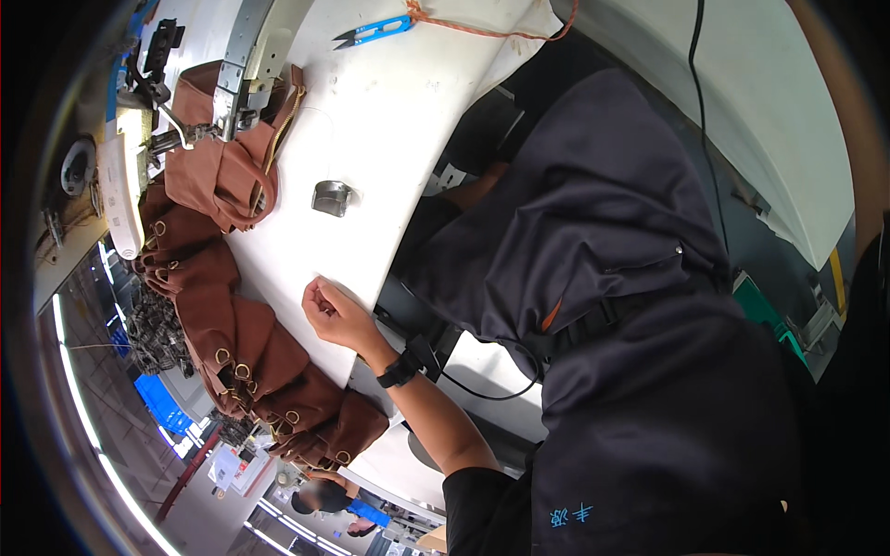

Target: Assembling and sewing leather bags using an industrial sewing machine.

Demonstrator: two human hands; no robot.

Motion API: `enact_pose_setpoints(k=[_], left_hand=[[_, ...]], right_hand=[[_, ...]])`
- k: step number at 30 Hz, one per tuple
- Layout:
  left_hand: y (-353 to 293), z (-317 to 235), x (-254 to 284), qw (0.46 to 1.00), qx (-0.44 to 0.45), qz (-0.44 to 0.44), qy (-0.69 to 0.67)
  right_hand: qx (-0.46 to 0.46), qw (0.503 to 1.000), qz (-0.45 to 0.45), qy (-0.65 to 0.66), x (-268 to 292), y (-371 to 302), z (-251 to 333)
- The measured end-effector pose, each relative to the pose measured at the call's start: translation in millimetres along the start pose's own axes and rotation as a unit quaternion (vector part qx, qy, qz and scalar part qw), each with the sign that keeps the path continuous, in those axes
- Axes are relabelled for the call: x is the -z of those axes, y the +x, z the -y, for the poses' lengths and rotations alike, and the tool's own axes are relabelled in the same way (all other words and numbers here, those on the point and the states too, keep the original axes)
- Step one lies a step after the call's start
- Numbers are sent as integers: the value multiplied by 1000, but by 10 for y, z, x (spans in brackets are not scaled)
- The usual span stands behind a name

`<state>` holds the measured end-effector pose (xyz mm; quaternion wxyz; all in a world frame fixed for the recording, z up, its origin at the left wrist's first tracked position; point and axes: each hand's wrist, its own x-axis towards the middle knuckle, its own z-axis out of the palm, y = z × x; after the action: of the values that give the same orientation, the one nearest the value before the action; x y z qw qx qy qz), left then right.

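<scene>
My left hand [336, 315], with a black watch [401, 369] at the wrist, rests at the edge of the white table [357, 111]. Its fingers are curled in and I see nothing in them. Beside it lies a long heap of brown fabric or leather pieces [243, 334] with brass-coloured rings. Further along the table sits a small dark metal piece [331, 198], apart from the hand. Another brown piece [209, 171] with a zipper lies at the sewing machine [243, 79]. My right hand is out of the picture; only part of an arm [867, 139] shows at the right rim.
Blue thread snips [380, 31] lie at the table's far end, tied to an orange cord [501, 34]. A dark apron [593, 204] covers my lap. A black cable [700, 102] hangs at the right. Another person [324, 496] is in the background at the bottom.
</scene>
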<state>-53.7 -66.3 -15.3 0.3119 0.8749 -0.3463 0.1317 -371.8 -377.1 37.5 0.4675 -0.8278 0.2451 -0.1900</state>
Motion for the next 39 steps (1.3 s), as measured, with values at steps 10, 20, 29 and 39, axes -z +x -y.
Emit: enact_pose_setpoints(k=[10,20,29,39], left_hand=[[0,-1,-3,1000,-9,-2,-2],[10,15,-14,1000,-5,-9,0],[9,37,-21,1000,-8,0,-20],[8,-17,-14,1000,-9,-4,1]], right_hand=[[-4,1000,10,-4,-7,3,9],[-13,1000,12,-24,69,-61,-4],[-54,995,-5,89,166,-132,293],[-114,872,38,474,-901,668,508]])
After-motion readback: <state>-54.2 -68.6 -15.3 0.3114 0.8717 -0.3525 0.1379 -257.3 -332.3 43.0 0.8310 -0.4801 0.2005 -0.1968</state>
